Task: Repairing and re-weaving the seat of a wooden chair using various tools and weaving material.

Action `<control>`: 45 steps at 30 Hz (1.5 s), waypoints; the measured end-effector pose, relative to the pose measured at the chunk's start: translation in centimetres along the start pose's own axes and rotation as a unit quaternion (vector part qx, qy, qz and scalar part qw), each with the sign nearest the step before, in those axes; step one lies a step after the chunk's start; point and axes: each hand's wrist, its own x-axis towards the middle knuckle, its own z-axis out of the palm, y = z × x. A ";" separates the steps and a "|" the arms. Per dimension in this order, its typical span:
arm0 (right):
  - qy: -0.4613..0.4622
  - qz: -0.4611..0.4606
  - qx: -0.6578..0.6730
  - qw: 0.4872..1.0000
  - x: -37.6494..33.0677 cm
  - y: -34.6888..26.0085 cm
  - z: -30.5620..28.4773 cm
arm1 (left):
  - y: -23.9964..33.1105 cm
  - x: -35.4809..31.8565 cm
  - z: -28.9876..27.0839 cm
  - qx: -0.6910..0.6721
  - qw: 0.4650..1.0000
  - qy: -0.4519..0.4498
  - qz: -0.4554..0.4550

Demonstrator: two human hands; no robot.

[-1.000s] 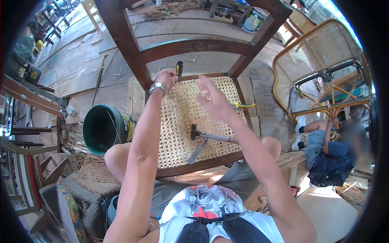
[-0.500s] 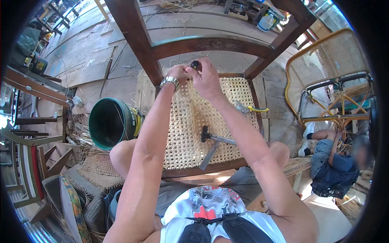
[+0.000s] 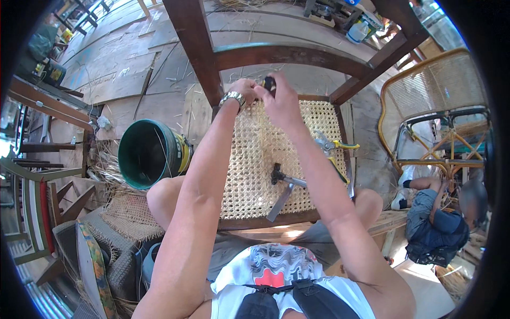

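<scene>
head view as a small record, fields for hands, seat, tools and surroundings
left hand: by the far edge of the cane seat; grip unclear
right hand: around a black-handled tool
chair frame: dark wood
on seat: hammer, flat metal piece, yellow-handled cutters at right edge
left side: green bucket
right side: another person, rattan chair

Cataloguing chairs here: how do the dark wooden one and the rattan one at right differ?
The dark wooden chair has a brown back frame; the rattan chair a tan, rounded one. The wooden chair's back is open around a crossbar; the rattan chair's holds mesh. Both have woven panels.
</scene>
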 end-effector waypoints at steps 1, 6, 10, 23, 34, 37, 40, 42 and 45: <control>-0.053 0.022 -0.019 0.998 1.0 -0.1 -0.4 | 0.2 -0.2 0.1 0.011 1.000 0.001 0.007; 0.109 -0.015 0.029 0.994 1.6 -4.9 -3.9 | -0.8 0.0 -0.1 -0.028 0.999 0.000 -0.028; 0.065 0.075 0.063 0.993 1.0 0.0 -1.4 | -0.7 0.0 0.4 -0.028 0.999 0.013 -0.025; 0.031 0.076 0.031 0.996 0.2 0.6 0.3 | -0.7 0.5 0.5 -0.032 0.999 -0.004 -0.038; -0.085 0.052 -0.017 0.995 -9.7 -0.3 -4.4 | -0.9 -1.2 -0.2 0.078 0.996 0.026 -0.021; -0.242 0.081 -0.152 0.955 -17.0 0.5 -11.1 | 0.2 -1.3 -0.5 0.071 0.997 0.025 -0.006; -0.316 0.053 -0.235 0.918 -20.6 3.0 -13.0 | 1.0 -1.6 -0.3 0.069 0.997 0.028 0.004; -0.241 0.020 -0.222 0.945 -21.0 3.7 -12.5 | 0.4 -1.5 -0.3 0.089 0.995 0.042 0.007; -0.220 0.055 -0.163 0.960 -19.8 2.6 -12.3 | 0.1 -1.7 0.1 0.121 0.990 0.062 0.039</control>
